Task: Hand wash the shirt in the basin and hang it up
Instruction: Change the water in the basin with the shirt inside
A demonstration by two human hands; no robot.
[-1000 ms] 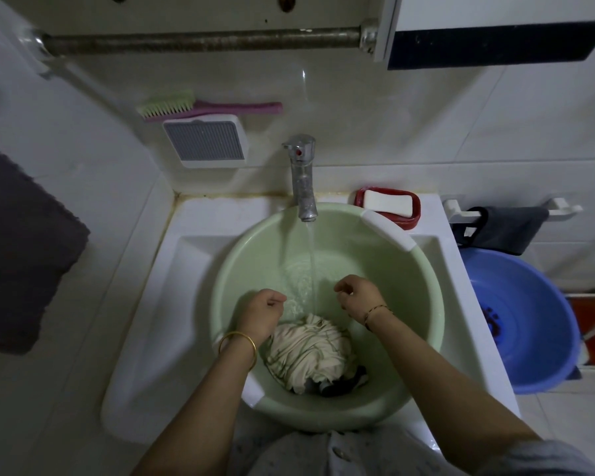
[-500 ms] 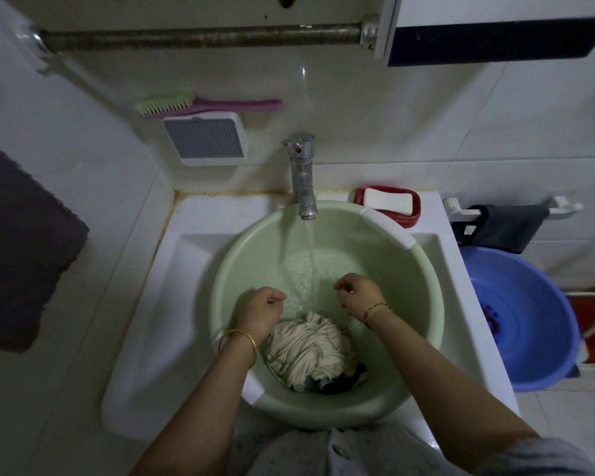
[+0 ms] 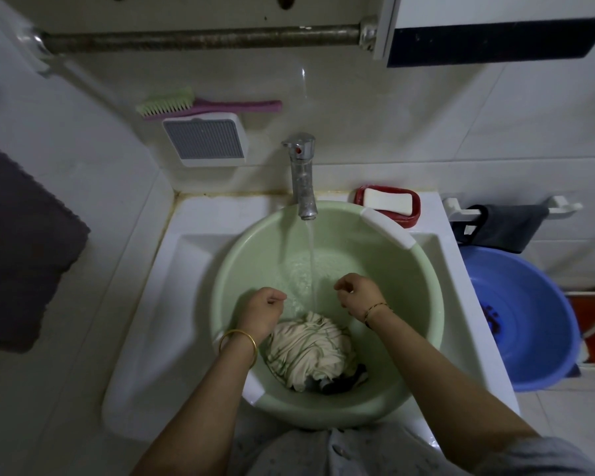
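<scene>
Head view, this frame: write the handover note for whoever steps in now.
Left hand and right hand: loosely curled, holding nothing, above the green basin.
Shirt: bunched at the basin's near side.
Tap: running into the basin, which is filling.
Soap: untouched in its red dish behind the basin.
Done: shirt in basin, water on.
Left: wash, rinse, wring, hang.

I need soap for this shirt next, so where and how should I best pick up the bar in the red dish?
Probably take the soap by its two long edges, coming from above with the right hand, the nearer one. It lies flat in the red dish behind the green basin, right of the tap; the dish rim rings it, so a sideways reach looks blocked.
</scene>
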